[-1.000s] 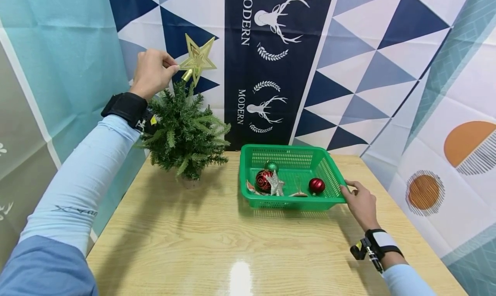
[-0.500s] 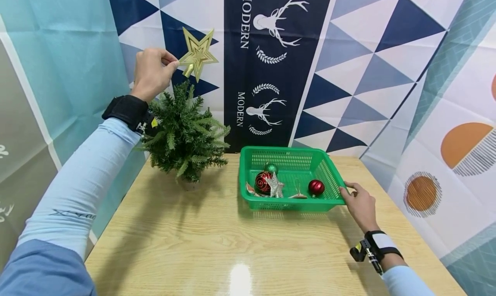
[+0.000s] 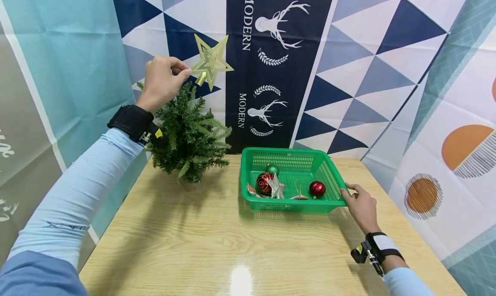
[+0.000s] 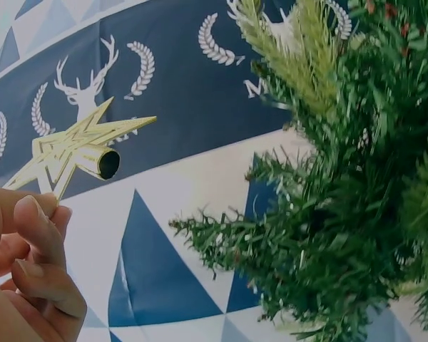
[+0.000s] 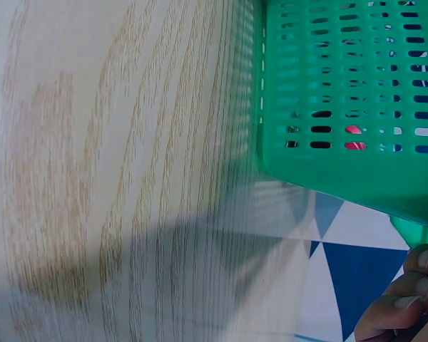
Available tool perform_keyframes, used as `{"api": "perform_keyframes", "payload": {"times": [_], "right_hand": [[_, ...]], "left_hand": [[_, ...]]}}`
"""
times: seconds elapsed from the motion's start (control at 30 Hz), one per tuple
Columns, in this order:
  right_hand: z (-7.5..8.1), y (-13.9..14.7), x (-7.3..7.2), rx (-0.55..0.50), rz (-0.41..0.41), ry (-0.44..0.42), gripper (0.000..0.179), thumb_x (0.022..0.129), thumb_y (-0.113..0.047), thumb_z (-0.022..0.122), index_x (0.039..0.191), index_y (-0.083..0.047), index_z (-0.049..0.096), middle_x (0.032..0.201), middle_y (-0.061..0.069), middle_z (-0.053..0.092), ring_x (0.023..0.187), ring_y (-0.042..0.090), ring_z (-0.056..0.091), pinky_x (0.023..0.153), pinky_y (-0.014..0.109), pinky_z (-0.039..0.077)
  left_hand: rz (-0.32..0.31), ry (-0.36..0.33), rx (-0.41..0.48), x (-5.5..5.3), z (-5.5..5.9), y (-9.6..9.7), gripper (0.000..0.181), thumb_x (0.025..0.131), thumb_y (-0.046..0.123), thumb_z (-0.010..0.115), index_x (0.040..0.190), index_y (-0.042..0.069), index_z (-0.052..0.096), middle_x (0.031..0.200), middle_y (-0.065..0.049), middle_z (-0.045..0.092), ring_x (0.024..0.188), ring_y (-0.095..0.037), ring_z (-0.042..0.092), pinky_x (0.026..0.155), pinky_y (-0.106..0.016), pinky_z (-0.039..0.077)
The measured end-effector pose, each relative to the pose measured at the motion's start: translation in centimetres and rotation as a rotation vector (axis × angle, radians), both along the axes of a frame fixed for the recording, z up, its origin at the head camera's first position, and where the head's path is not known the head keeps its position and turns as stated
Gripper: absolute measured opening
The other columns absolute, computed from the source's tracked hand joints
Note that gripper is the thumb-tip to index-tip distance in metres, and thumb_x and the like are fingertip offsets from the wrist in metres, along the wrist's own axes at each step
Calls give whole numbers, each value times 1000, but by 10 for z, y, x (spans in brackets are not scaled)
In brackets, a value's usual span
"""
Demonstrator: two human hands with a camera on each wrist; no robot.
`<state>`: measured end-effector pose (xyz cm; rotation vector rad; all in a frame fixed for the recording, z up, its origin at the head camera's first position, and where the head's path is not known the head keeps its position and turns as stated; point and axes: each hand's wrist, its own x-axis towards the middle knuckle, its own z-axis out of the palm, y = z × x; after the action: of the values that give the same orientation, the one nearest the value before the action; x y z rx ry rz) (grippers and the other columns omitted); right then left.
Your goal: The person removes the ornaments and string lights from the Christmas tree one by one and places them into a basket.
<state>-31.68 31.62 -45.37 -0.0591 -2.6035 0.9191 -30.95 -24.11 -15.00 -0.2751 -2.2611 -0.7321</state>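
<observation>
My left hand (image 3: 162, 81) pinches one point of a gold star tree topper (image 3: 212, 62) between thumb and fingertips. The star hangs above and right of the top of a small artificial Christmas tree (image 3: 190, 136), apart from it. In the left wrist view the open end of the topper's socket (image 4: 108, 164) faces the tree's branches (image 4: 328, 235). At the right, my right hand (image 3: 361, 205) grips the front right corner of a green plastic basket (image 3: 286, 206), thumb over the rim; the right wrist view shows its curled fingers (image 5: 396, 313) beside the basket wall.
Inside the basket lie a patterned red ball (image 3: 265, 183), a plain red ball (image 3: 317, 188), a green ball (image 3: 272, 169) and a silver star (image 3: 276, 187). The wooden table (image 3: 217, 244) meets a patterned cloth backdrop (image 3: 341, 72) behind.
My left hand has lifted the star off the treetop and moved it to the right. The right hand stays at the basket corner.
</observation>
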Motion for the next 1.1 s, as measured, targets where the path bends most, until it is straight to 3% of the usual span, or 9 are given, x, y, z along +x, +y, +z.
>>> {"api": "perform_keyframes", "payload": {"times": [0.1,0.33,0.57,0.77,0.97,1.1], "right_hand": [[-1,0,0,7,3,5,51,105,-37,59,137,3,61,60,4,51,49,18,43,47,31,32],[-1,2,-1,16,-8,3,51,105,-37,59,137,2,61,61,4,51,50,18,43,48,31,32],[-1,0,1,5,0,8,51,105,-36,60,137,3,61,63,5,54,51,18,44,49,31,32],[0,-1,2,10,0,1,50,105,-35,60,138,3,61,62,5,54,50,19,44,48,31,32],[-1,-1,1,7,-5,-5,51,105,-37,59,139,2,61,64,5,55,52,19,45,49,31,33],[-1,0,2,2,1,-2,51,105,-37,60,139,1,61,63,5,55,50,18,45,49,31,33]], "left_hand": [[-17,-27,22,3,-3,2,24,105,20,62,115,3,77,104,-17,73,73,-20,56,92,-39,41],[-51,-94,39,11,-10,12,26,106,24,61,119,5,75,110,-13,72,85,-22,61,82,-33,43],[-117,-94,40,10,-29,23,22,105,18,63,114,3,76,113,-15,72,86,-27,63,86,-39,48],[-164,-120,24,12,-46,33,20,105,18,63,113,3,74,107,-14,71,90,-25,63,87,-36,48],[-189,-158,1,14,-57,44,19,104,17,65,112,3,75,108,-14,71,85,-26,63,83,-38,48],[-213,-182,-27,16,-62,50,20,105,17,63,114,3,74,110,-14,71,90,-26,63,87,-37,48]]}}
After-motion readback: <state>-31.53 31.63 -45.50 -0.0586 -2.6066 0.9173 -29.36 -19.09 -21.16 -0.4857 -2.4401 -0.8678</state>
